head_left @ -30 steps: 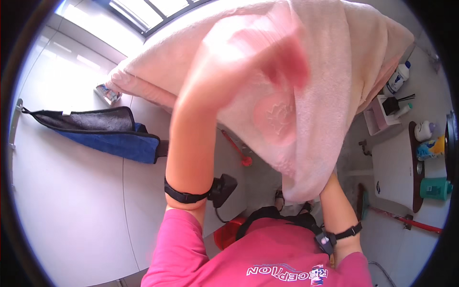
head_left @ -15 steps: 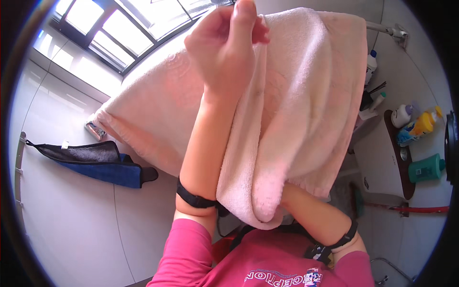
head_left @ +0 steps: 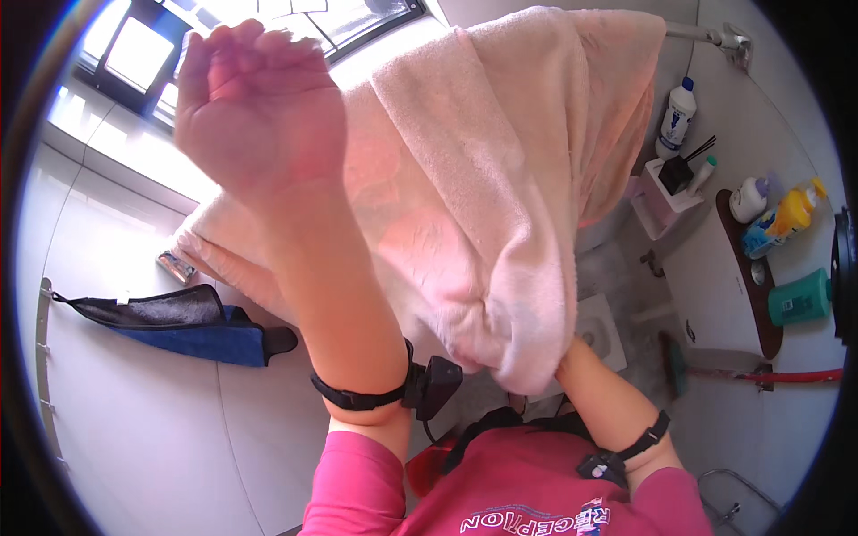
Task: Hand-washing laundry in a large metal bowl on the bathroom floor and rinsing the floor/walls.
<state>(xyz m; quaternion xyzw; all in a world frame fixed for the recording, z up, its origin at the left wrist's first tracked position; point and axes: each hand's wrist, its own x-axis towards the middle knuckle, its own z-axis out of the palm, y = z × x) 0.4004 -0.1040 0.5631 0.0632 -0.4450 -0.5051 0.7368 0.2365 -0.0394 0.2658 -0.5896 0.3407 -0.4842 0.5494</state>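
A large pale pink towel (head_left: 527, 134) hangs over a rail, its near part gathered and drooping toward me. My left hand (head_left: 264, 116) is raised at the upper left, palm showing, with its fingers loosely bent and apart and nothing visible in them. It is in front of the towel's left part and the window. My right forearm (head_left: 608, 393) goes up beneath the towel's bunched lower end, and the cloth hides my right hand and its fingers.
The metal rail (head_left: 697, 33) meets the wall at the upper right. A blue cloth (head_left: 188, 326) hangs on the left wall. Right of the towel are a white bottle (head_left: 677, 119), a yellow pump bottle (head_left: 785, 219) and a green bottle (head_left: 798, 297). A squat toilet (head_left: 603, 335) is below.
My left hand has moved left, away from the towel's middle, and its fingers have loosened. The towel's near folds have shifted, its right edge drawing left and uncovering the white bottle.
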